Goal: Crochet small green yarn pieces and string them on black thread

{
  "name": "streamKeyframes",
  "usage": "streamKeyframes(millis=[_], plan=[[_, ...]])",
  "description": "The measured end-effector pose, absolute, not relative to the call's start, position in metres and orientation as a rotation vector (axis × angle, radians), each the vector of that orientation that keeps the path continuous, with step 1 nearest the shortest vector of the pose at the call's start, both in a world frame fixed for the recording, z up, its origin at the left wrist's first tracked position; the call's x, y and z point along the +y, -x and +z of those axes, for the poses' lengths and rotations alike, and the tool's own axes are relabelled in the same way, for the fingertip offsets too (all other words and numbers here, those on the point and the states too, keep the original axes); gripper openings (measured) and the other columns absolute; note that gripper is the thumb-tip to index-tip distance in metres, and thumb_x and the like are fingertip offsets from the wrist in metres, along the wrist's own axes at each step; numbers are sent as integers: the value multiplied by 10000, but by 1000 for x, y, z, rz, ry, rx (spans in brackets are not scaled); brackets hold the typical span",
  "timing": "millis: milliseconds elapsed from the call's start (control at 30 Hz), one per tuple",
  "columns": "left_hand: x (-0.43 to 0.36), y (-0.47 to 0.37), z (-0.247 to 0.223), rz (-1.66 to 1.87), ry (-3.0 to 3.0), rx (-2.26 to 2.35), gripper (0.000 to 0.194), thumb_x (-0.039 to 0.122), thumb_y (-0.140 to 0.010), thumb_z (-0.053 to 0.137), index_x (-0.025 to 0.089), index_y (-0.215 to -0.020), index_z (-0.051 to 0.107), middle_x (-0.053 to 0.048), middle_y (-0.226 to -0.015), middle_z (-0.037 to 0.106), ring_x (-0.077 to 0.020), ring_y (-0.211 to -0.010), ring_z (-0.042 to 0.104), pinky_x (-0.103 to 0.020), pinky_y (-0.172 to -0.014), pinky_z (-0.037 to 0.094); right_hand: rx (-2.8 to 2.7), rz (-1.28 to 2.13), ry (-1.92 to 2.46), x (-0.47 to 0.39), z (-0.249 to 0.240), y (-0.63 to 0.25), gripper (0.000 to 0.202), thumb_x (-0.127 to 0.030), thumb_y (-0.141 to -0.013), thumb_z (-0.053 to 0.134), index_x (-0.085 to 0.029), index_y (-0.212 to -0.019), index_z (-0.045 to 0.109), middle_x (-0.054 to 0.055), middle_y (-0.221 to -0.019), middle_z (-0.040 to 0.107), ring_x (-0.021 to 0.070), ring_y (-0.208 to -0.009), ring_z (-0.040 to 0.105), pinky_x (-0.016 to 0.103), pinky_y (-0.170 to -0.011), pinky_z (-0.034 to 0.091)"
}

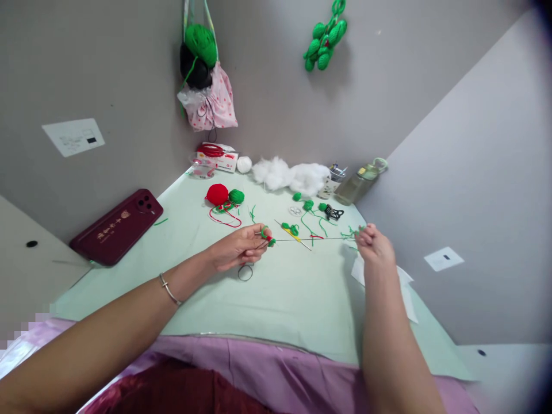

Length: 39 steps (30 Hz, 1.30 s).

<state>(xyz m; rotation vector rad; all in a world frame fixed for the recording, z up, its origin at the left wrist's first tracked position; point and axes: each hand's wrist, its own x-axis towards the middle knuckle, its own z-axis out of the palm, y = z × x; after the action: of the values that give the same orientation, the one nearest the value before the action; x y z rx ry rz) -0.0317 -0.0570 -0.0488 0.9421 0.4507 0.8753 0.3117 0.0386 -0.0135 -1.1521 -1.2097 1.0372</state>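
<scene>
My left hand (237, 248) pinches a small green and red crocheted piece (270, 240) between thumb and fingers. From this piece a thin dark thread (319, 239) runs taut to the right, and the closed fingers of my right hand (376, 246) grip its other end. Whether a needle is in those fingers cannot be made out. Below my left hand hangs or lies a dark loop of thread (245, 273). Just beyond the taut thread, a yellow-handled crochet hook (291, 233) lies beside a small green crocheted piece (294, 229).
Red yarn (217, 194) and green yarn (236, 196) balls sit behind my left hand. White stuffing (271, 173), a pen cup (333, 183) and a bottle (359, 181) line the back. A dark red phone-shaped case (116, 227) stands left. Green crocheted pieces (307, 204) lie at right.
</scene>
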Motion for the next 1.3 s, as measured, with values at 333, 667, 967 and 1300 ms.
streamKeyframes(millis=[333,667,967,1300], plan=[[-55,27,-54,961,-951,574,216,257,-845,700,169,-946,531,64,-670,429,-30,-479,306,-168,-448,229,-1564,1325,1106,-10,-21,-202,344,-501,-820,635,-179,-933,679,56,-768,644,115,-563,432,294,-557,353],[-52,26,-60,956,-942,625,215,258,-830,715,165,-937,555,74,-615,402,-45,-480,323,-177,-453,251,-2265,737,1324,-11,-22,-209,328,-355,-970,444,-190,-893,717,48,-940,706,179,-848,605,288,-777,417],[-53,27,-54,972,-871,589,244,228,-795,751,148,-922,559,65,-631,435,-25,-475,333,-168,-457,244,-1932,22,1890,26,-37,-279,285,-144,-886,469,-139,-733,709,160,-834,606,267,-852,571,362,-722,334],[-55,24,-52,982,-909,625,254,249,-785,754,155,-915,558,71,-626,446,-32,-470,354,-174,-445,257,-2077,1137,1187,-21,-26,-191,478,-496,-989,390,-164,-1188,671,55,-744,663,167,-664,580,291,-650,458]])
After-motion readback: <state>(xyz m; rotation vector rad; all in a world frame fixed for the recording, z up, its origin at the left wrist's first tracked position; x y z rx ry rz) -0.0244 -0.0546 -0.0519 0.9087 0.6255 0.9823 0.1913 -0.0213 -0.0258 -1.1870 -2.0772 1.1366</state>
